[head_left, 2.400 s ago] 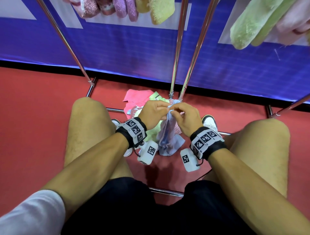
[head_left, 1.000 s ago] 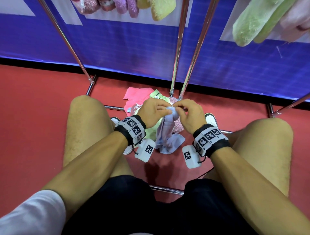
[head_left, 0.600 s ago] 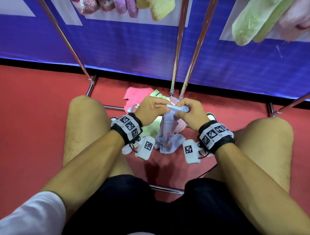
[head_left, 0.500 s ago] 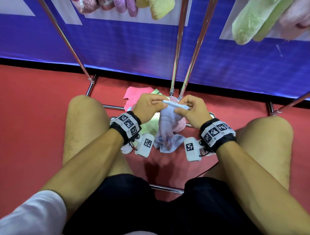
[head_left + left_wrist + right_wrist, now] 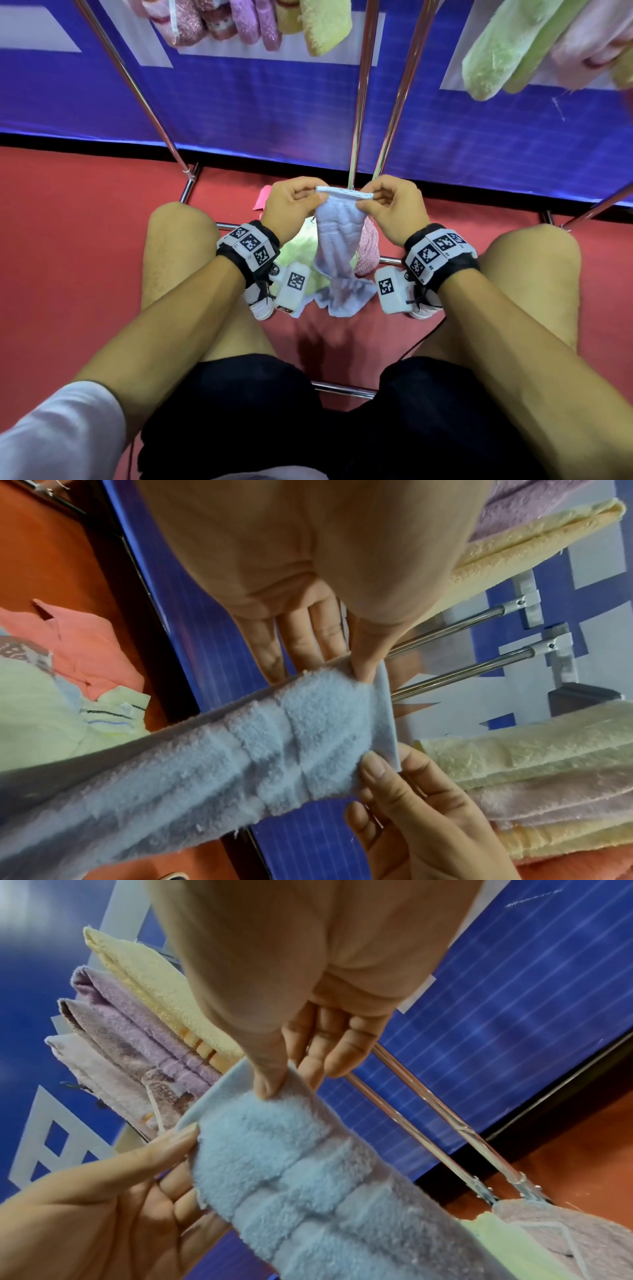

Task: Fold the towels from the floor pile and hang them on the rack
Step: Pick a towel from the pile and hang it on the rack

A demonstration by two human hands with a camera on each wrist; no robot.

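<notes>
A light blue towel (image 5: 339, 240) hangs between my knees, its lower end crumpled on the red floor. My left hand (image 5: 317, 196) pinches the left end of its top hem, and my right hand (image 5: 368, 200) pinches the right end, so the hem is stretched flat between them. In the left wrist view my left hand (image 5: 359, 669) has its thumb on the blue towel (image 5: 257, 750). In the right wrist view my right hand (image 5: 274, 1088) pinches the hem between thumb and fingers. Behind the towel lies the floor pile: a pale green towel (image 5: 294, 253), a speckled pink one (image 5: 368, 246) and a coral one (image 5: 262, 200).
Chrome rack poles (image 5: 363, 85) rise just beyond my hands, before a blue banner wall. Folded towels (image 5: 260, 24) hang on the rack at top left, and green and pink ones (image 5: 496, 58) at top right. A low rack bar (image 5: 342, 389) crosses the floor under my legs.
Both hands have risen and moved apart. The bunched top of the blue towel is now spread into a flat hem between them, and more of the towel hangs off the floor.
</notes>
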